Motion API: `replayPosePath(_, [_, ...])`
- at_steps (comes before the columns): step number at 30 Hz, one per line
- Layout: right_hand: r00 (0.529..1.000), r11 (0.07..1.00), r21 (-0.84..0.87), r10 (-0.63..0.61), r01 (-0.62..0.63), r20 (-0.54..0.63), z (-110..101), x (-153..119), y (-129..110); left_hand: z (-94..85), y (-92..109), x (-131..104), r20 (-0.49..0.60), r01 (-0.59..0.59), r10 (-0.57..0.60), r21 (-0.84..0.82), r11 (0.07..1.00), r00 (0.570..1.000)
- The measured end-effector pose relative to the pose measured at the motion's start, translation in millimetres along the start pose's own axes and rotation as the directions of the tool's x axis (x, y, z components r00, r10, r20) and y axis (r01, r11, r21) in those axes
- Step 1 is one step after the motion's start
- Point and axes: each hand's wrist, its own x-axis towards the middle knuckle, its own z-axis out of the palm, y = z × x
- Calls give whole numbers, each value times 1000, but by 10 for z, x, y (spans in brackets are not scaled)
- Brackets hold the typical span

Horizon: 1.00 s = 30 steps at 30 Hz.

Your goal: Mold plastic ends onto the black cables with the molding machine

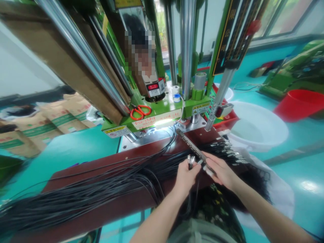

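Left hand (186,175) had a narrow grip, pinching a few shiny plug ends (191,162); right hand (222,170) was closed around the near end of a slim metal bar (193,146), which slanted over the tabletop (118,202), far end close to the green press (162,109). Work looked mid-batch: the bar was in hand, outside the press, and some plugs were out in the fingers. Whether the bar was being filled or emptied, couldn't tell. Many black cables (83,192) lay in a long heap from left to right, pale tips (234,153) bunched at the right; which were finished and which were left wasn't clear, though a few strands ran up to the press base. Tabletop was reddish brown, mostly under cable. Scissors (140,112) with red handles sat on the press. Room: teal floor (303,162), white tub (260,126) and red bucket (301,104) at far right, paper sacks (43,126) at far left, windows (283,17) behind, another green machine (293,74) far right.
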Motion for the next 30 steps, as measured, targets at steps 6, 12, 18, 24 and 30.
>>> replayPosePath(6, [999, 999, -45, 11, -10, 30, -21, -6, -24, -14, 10, 27, 32, -21, 20, 17, 1000, 999])
replayPosePath(12, [993, 988, -91, -120, 121, 19, 25, -21, -7, -27, -94, 31, -4, -116, 116, 39, 993, 993])
replayPosePath(18, [999, 1000, 16, 15, -14, -37, 49, -42, -69, -76, 24, 3, -107, -279, 281, 32, 960, 954])
replayPosePath(24, [997, 996, 73, 55, -51, -49, 15, -24, -66, -38, 91, -6, -50, -127, 123, -108, 986, 991])
replayPosePath(30, [998, 998, 36, 54, -54, 11, 15, -31, -120, -51, 46, 29, 49, -5, 8, -62, 998, 999])
